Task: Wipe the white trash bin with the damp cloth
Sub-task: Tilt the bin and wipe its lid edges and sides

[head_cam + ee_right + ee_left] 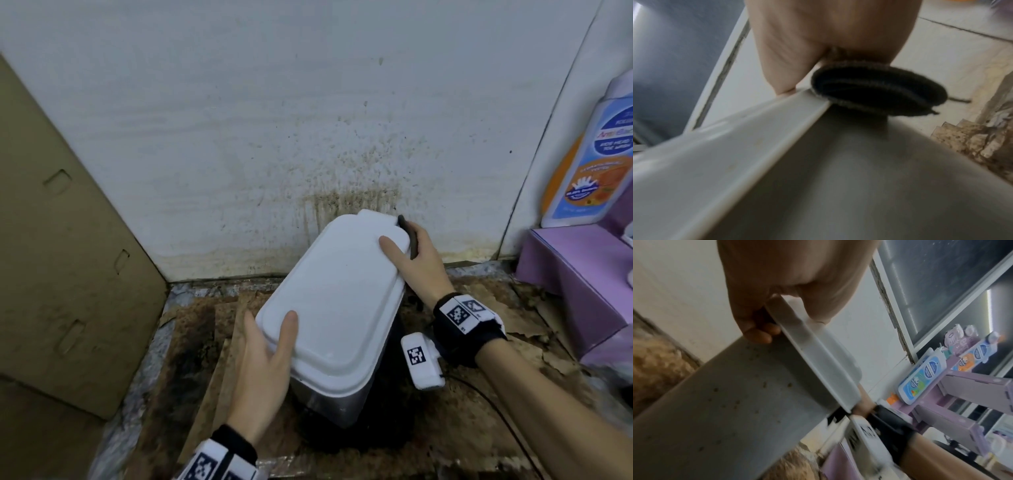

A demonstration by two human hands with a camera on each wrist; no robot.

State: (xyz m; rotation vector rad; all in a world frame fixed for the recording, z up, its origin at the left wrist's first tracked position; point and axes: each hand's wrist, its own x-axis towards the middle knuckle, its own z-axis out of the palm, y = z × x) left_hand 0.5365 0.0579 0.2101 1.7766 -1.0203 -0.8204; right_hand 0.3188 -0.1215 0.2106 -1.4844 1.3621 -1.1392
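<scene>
The white trash bin (337,301) stands on the floor against the stained wall, its lid closed. My left hand (265,370) grips the near left corner of the lid, thumb on top and fingers curled under the rim (818,356). My right hand (416,260) holds a folded dark cloth (409,236) against the far right edge of the lid, thumb lying on top. The right wrist view shows the dark cloth (877,90) pressed between my palm and the bin's rim (756,138). The bin's side wall (725,410) carries small brown specks.
A cardboard sheet (61,246) leans on the left. Purple boxes (579,274) with a blue and orange bottle (589,154) stand on the right. Torn, stained cardboard (212,342) covers the floor under the bin. The wall (342,178) behind is spattered brown.
</scene>
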